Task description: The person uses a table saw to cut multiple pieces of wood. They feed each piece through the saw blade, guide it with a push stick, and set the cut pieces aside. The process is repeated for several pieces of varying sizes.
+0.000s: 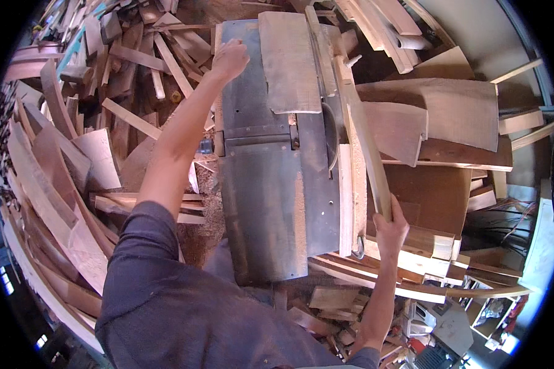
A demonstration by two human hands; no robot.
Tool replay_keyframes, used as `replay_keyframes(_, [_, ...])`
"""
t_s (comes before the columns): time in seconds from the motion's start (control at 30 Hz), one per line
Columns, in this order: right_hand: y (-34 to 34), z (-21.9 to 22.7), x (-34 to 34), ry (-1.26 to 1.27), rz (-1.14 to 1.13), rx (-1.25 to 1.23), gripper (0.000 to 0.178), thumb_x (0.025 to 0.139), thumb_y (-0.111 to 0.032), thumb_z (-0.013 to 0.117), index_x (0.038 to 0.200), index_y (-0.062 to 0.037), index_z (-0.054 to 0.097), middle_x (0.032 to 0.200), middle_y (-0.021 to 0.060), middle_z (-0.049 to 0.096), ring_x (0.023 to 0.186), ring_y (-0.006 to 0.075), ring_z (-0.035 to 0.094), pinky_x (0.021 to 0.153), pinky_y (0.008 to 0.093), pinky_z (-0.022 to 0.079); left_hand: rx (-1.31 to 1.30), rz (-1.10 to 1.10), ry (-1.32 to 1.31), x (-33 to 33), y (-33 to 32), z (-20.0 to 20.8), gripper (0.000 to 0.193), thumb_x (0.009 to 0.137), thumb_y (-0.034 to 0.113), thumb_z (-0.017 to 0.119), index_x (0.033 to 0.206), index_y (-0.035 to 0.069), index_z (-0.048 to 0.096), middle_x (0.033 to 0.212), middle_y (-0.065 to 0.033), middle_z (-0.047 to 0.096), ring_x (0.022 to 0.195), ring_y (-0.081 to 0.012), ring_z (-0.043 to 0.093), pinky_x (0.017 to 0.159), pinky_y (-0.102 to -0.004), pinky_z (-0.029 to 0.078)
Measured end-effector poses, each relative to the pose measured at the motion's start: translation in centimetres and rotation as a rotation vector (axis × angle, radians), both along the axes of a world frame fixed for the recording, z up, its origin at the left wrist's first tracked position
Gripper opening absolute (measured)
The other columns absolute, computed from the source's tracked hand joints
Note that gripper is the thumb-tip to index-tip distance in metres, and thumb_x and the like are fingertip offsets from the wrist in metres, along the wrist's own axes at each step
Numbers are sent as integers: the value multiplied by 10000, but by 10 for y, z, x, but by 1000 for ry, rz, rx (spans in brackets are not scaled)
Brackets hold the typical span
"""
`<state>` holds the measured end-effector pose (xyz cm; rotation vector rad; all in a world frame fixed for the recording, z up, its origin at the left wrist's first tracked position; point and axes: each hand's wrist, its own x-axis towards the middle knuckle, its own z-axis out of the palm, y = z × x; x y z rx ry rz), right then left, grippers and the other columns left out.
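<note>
In front of me stands a woodworking machine with a dark metal table (261, 203); a crosswise slot with the cutter area splits the table, and a curved blade-like edge shows at its right side. My left hand (231, 59) is closed, over the table's far left corner; what its fingers hold, if anything, is hidden. My right hand (391, 230) grips the near end of a long, slightly curved wooden strip (368, 154), which runs away from me along the machine's right side. A flat wooden board (289, 64) lies on the far half of the table.
Offcuts (135, 61) are heaped to the left, beside long curved boards (49, 190). Wide shaped boards (455, 111) lie stacked at the right. Wooden rails (345, 203) run along the machine's right edge. Sawdust (300, 215) streaks the table. More scraps (332, 298) lie near my body.
</note>
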<state>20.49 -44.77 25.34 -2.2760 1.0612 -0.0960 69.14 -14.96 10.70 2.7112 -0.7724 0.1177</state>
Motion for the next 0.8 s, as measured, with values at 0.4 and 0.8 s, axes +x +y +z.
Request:
replay_keyframes(0.4, [146,59,55,-23,840,173,578,834,-235,830,1351,-53,645,1178,183,737,987,336,744,876,430,600,-1914,283,1666,-305,66,36,689,902,252,793,1450,113,400,1340,-111,604,1166,-333,653,1051,-491,518])
replay_keyframes(0.8, [-62,-50,365,-17,711,-416,321,907,-277,707,1106,-31,758,978,212,756,943,331,750,819,390,568,-1563,1047,1377,-460,87,-64,389,943,158,756,1220,-21,550,1138,-124,655,1020,-207,674,964,-354,543])
